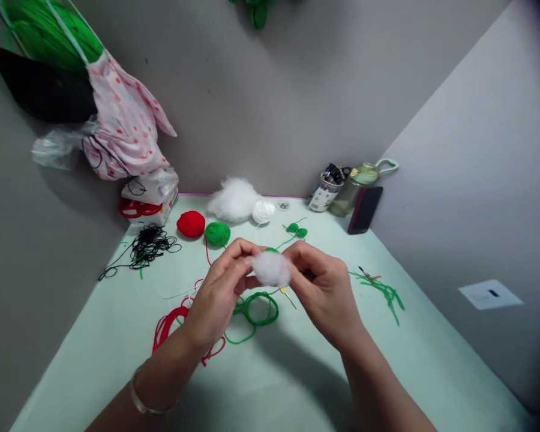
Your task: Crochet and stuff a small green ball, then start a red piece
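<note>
Between my two hands, above the table, is a tuft of white fibre stuffing (271,269). My left hand (222,288) pinches its left side, fingers closed. My right hand (321,282) grips the right side with bent fingers. Just behind the tuft, the edge of a green yarn piece (272,249) shows; most of it is hidden by the stuffing. Below the hands lie a loop of green yarn (261,309) and a small hook with a yellow part (290,297). Red yarn strands (168,327) spread beside my left forearm.
Toward the wall sit a red yarn ball (191,224), a green yarn ball (218,234), a heap of stuffing (233,200) and a white yarn ball (263,212). Tangled black yarn (150,245) lies left. At right are green scraps (384,293), a phone (365,210) and a bottle (346,195).
</note>
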A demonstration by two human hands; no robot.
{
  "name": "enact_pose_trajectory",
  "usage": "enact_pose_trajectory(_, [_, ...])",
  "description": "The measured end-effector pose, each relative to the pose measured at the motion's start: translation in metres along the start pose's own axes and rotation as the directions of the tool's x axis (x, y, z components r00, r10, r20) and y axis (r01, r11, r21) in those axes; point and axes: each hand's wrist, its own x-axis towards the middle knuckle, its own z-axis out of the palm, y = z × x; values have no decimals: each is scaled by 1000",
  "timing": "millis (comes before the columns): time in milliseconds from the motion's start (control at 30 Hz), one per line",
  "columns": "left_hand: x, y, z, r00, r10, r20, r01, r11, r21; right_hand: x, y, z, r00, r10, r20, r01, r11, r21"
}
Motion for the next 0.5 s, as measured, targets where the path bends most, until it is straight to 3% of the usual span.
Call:
enact_pose_trajectory(133, [-2, -3, -1, 997, 19, 78, -21, 1000, 19, 1, -7, -3, 999, 37, -5, -37, 996, 83])
enact_pose_trajectory(333, [-2, -6, 3, 995, 94, -40, -89, 991, 100, -1, -8, 2, 999, 23, 37, -24, 999, 40])
enact_pose_trajectory(500, [1, -6, -2, 983, 154, -97, -133, 972, 192, -11, -12, 12, 990, -94, 107, 109, 983, -145])
